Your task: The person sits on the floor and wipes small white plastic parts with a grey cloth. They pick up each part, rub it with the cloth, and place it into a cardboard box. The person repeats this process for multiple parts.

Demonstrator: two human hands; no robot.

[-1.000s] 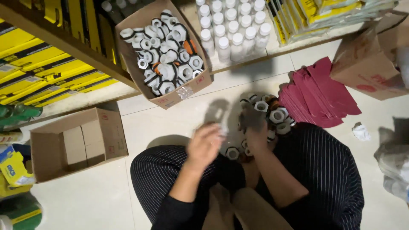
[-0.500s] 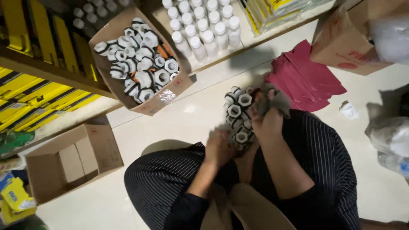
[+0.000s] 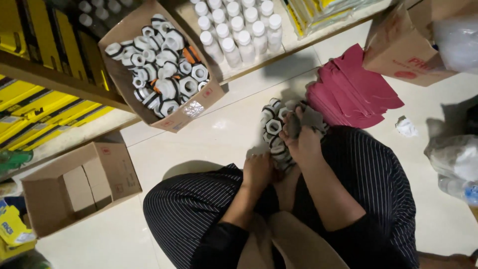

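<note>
Fingers of both hands closed on the bundle of white hex fittings (image 3: 275,130): right hand (image 3: 298,137) on top, left hand (image 3: 258,169) underneath, above the lap, over the tile floor (image 3: 209,144).

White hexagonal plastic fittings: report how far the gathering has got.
Done: the open cardboard box on the shelf edge already holds a heap of white hexagonal plastic fittings. In hand: the right hand and left hand clasp a stacked bunch of the same fittings over the lap. Left: the smaller cardboard box shows none.
</note>
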